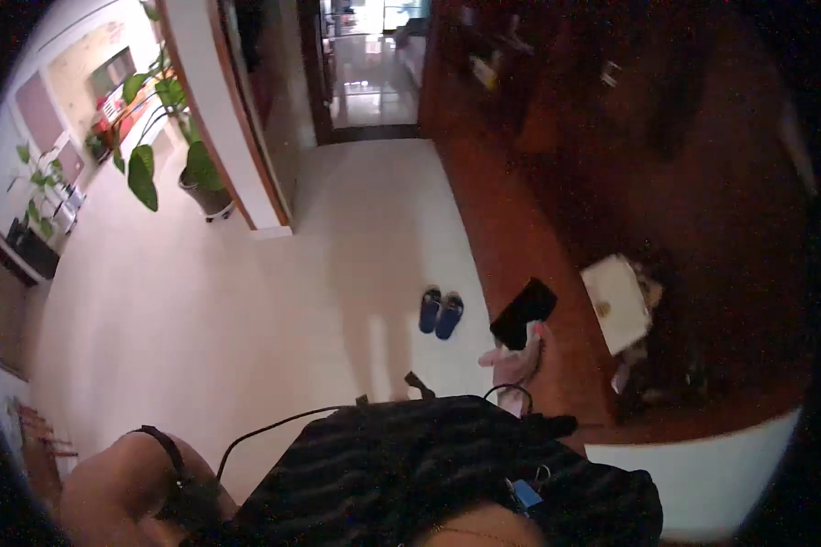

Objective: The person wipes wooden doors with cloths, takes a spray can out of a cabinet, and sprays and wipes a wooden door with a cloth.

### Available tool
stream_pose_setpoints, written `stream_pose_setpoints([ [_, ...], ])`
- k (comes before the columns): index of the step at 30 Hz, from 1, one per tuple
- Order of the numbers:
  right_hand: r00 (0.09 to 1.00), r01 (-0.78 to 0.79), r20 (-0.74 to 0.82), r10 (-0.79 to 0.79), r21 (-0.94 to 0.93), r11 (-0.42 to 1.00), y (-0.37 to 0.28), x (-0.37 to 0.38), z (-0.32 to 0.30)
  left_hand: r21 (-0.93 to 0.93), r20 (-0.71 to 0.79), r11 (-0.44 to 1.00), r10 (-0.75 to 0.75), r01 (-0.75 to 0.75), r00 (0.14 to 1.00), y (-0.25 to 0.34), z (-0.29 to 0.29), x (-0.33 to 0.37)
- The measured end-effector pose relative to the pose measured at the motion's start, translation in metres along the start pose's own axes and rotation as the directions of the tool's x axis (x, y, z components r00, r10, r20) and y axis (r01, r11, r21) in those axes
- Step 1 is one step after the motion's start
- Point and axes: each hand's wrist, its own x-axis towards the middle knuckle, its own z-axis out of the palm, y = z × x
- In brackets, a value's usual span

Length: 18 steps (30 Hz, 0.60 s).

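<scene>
My right hand [515,361] reaches out ahead of my body on the right, its fingers closed around the lower edge of a black smartphone [524,313]. The phone's dark face is turned up, and it tilts toward the upper right. My left arm [132,479], bent and with a dark strap around it, shows at the lower left; its hand is out of sight. A dark cable [287,421] runs across the front of my black clothing [365,479].
Dark blue slippers [440,313] lie on the pale floor ahead. Along the right stands dark reddish-brown furniture, with a pale square-topped object [617,303] beside it. Potted plants [205,187] stand left of a white pillar [219,109]. A doorway [374,77] opens at the far end.
</scene>
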Motion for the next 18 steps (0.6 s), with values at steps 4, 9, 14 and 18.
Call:
stream_pose_setpoints([
  [4,0.987,-0.027,0.158,0.030,-0.021,0.999,-0.043,0.121,0.078,0.007,-0.115,0.996,-0.083,0.084,0.990,-0.061,-0.082,-0.017],
  [9,0.936,-0.212,0.303,0.178,0.082,0.974,-0.078,0.277,0.108,0.060,-0.370,0.969,-0.203,0.241,0.907,-0.138,-0.176,-0.060],
  [14,0.968,0.203,-0.061,-0.243,-0.377,0.904,-0.111,0.326,0.223,-0.017,-0.632,0.890,-0.363,0.456,0.685,-0.267,-0.330,-0.111],
  [18,0.907,0.238,-0.168,-0.386,-0.552,0.799,-0.137,0.366,0.258,-0.117,-0.704,0.819,-0.468,0.562,0.534,-0.389,-0.459,-0.121],
])
